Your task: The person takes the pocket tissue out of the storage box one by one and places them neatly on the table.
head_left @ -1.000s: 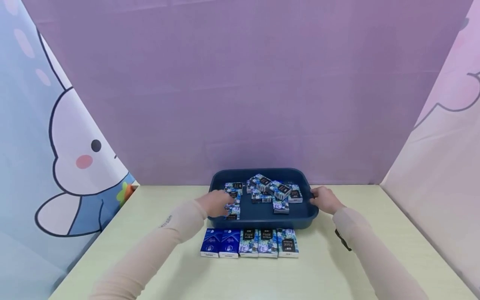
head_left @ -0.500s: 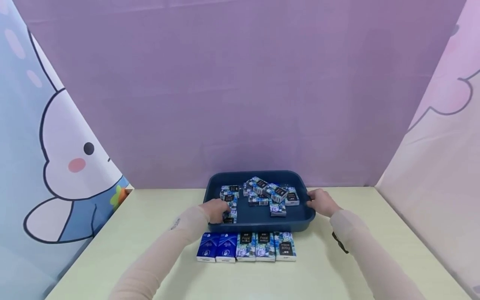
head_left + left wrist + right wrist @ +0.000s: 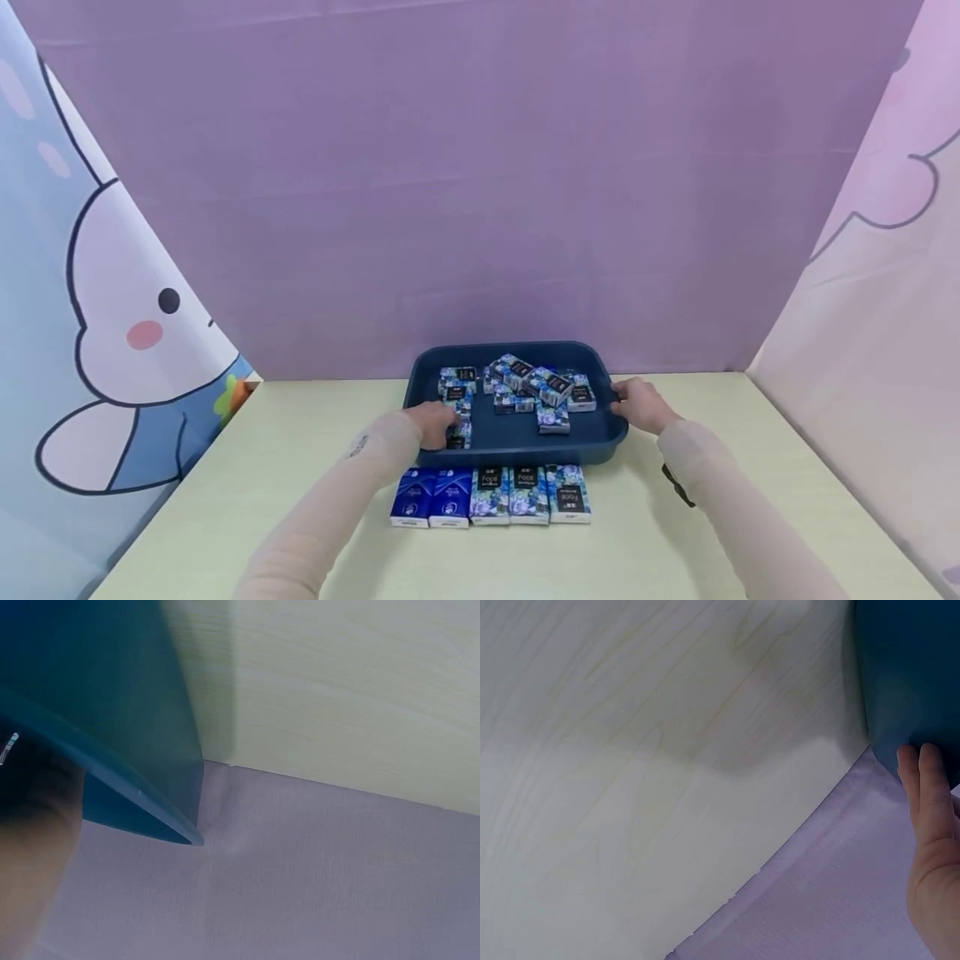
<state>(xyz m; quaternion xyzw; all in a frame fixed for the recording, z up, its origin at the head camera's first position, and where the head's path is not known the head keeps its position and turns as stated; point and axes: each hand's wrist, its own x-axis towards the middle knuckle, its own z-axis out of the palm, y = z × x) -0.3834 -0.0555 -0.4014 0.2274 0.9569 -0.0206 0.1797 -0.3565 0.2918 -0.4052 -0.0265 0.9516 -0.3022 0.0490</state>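
A dark blue tray at the table's far edge holds several floral tissue packs, some piled at its right and others lined up along its left. In the head view my left hand reaches over the left rim, its fingertips down at a floral tissue pack of that left line; whether they grip it is hidden. My right hand holds the tray's right rim. The right wrist view has its fingers lying along the tray's outer wall.
Before the tray lies a row of tissue packs: two blue packs at the left, three floral packs beside them. A purple cloth wall rises behind the table. Printed cloths stand at both sides.
My left hand has moved lower onto the packs at the tray's left. My right hand stays on the right rim. The head view has shifted slightly.
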